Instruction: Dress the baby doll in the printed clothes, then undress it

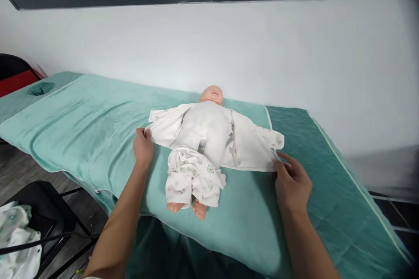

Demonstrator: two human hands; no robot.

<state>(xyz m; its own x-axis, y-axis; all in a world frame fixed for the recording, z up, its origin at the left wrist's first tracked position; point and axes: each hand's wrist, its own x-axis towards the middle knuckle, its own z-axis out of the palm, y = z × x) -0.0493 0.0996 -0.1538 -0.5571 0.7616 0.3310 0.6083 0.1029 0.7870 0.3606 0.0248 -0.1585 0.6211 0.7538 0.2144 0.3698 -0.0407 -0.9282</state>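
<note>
The white shirt [250, 144] lies spread open beneath the doll [207, 124], which is face up on the teal cover [242, 209], with printed trousers [196, 168] bunched around its lower legs. The person's left hand [143, 148] and right hand [293, 183] each pinch an outer edge of the shirt, apparently spreading its front panels; any move from here seems to call for an even, gentle pull that keeps the doll centred.

Head view, fairly near: faces forward, down across green bed [94, 117] from long side toward wall [294, 52].
</note>
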